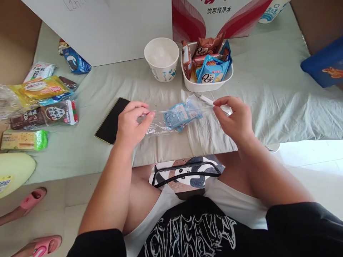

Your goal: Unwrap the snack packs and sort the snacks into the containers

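A clear plastic bag (158,124) is stretched between my two hands above the cloth. My left hand (134,123) pinches its left end between thumb and fingers. At the other end, my right hand (234,116) is closed with thumb and index finger together on the plastic. Blue printed packets (177,117) show at the bag's middle; I cannot tell if they lie inside or beneath it. Just left of my right hand, a slim white-handled tool with a metal tip (205,99) lies on the cloth, partly hidden. A black phone (114,119) rests beside my left hand.
Behind the bag stand a white paper cup (163,73) and a white tub (202,86) of wrapped snacks. A large white box (118,32) rises behind them. Several snack packs (43,89) lie at left. A blue bag (324,66) is at right.
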`<state>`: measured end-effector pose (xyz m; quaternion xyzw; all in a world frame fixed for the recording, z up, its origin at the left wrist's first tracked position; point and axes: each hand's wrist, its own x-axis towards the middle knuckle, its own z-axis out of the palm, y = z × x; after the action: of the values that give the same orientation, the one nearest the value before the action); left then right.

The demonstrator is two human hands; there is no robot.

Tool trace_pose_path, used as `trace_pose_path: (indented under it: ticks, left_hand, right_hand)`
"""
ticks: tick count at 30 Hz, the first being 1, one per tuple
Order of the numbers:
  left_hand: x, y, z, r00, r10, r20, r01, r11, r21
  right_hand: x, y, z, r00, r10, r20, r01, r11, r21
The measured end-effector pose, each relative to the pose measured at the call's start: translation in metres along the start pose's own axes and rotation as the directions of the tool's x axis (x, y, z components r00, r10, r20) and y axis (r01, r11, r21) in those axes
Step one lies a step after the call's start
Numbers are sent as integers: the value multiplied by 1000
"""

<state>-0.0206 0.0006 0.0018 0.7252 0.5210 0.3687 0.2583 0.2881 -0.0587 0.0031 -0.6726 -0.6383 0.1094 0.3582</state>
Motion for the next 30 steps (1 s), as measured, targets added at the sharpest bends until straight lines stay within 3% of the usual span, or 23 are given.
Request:
trace_pose_path:
  ticks: [3, 5, 6, 7, 9, 10, 11, 12, 13, 15, 17, 19, 23, 26, 30]
  left_hand:
    - [-8, 18, -6, 995, 93, 42, -90, 994, -62]
    - [-13, 32, -10, 974, 121, 191, -93, 985, -148]
    - [-16, 38, -12, 942, 125, 311, -66, 979, -192]
    - [-18, 42, -14, 883, 123, 453, -20, 974, -225]
    - [-21, 46, -15, 691, 98, 716, 109, 965, -237]
    - [-21, 46, -15, 610, 76, 788, 168, 960, -223]
    - [-21, 44, -14, 582, 47, 812, 218, 953, -212]
    - [-21, 40, -13, 615, 14, 789, 255, 942, -216]
    - [-19, 36, -11, 696, -21, 718, 274, 932, -238]
    - [-14, 27, -5, 877, -85, 474, 246, 925, -289]
    - [-7, 18, 3, 958, -106, 266, 172, 956, -239]
    - [0, 12, 11, 972, -81, 219, 100, 992, -78]
    - [6, 11, 27, 913, -88, 398, 52, 994, 101]
    - [6, 14, 34, 883, -130, 452, 134, 991, 23]
    - [9, 13, 35, 933, -154, 324, 235, 945, -226]
  right_hand:
    - [-6, -8, -3, 991, -117, -60, 119, 993, 23]
    - [-12, -19, -2, 968, -250, -24, 251, 964, 90]
    - [-15, -25, 0, 952, -303, 36, 296, 946, 133]
    - [-17, -29, 1, 934, -335, 123, 313, 935, 169]
    - [-20, -33, 6, 882, -320, 347, 276, 946, 172]
    - [-21, -34, 9, 850, -278, 447, 246, 961, 130]
    - [-21, -33, 11, 828, -219, 517, 216, 974, 66]
    - [-22, -32, 14, 821, -155, 549, 187, 982, -3]
    - [-22, -30, 16, 833, -96, 545, 153, 986, -61]
    - [-22, -27, 21, 893, -16, 450, 78, 990, -121]
    - [-22, -26, 26, 951, -2, 310, 42, 992, -122]
    - [-21, -25, 31, 978, -48, 203, 71, 992, -108]
    - [-21, -26, 44, 980, -142, 141, 158, 981, -109]
    - [-19, -25, 53, 970, -161, 182, 187, 973, -136]
    - [-15, -19, 55, 960, -146, 238, 176, 978, -113]
